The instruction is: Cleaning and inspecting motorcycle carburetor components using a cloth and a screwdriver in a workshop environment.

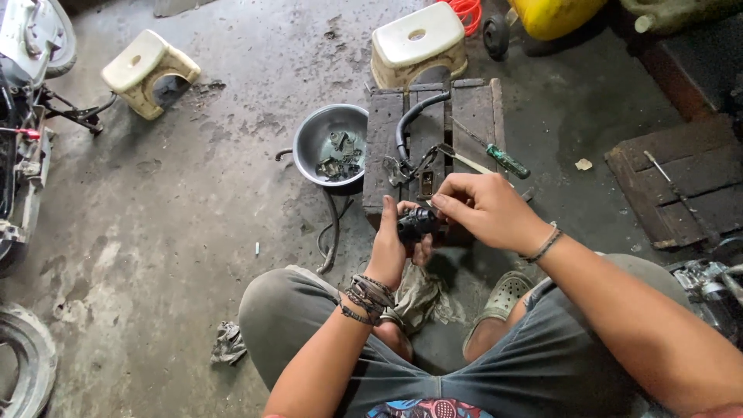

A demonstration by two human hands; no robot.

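**A:** What are the hands doing?

**B:** The person sits cross-legged on the concrete floor (193, 201). The left hand (391, 251) is wrapped around a small black mechanical part (418, 222), fingers closed on it from below. The right hand (484, 209) comes over from the other side, with its fingers (443, 203) pinched together on the top of the same part. The part is held in the air just above the near edge of a low wooden pallet (468, 101).

**A:** How far along does the work look?

**B:** I'd judge it mid-way. Loose dark pieces already lie in a metal bowl (317, 135) touching the pallet's left edge, so some stripping-down seems done. The part in hand looks largely in one piece, and a green-handled screwdriver (495, 155) lies unused toward the pallet's right edge. A black rubber hose (410, 120) curves across the pallet's middle, beside some small metal brackets.

**A:** Anything you can't make out?

**B:** Plenty. The hands cover most of the part, so I can't tell what it is or what the right fingers grip. A rag (422, 294) lies under the hands. A scooter (23, 93) is cut off at the left edge, an engine piece at the right. Two pale plastic stools (418, 42) stand beyond.
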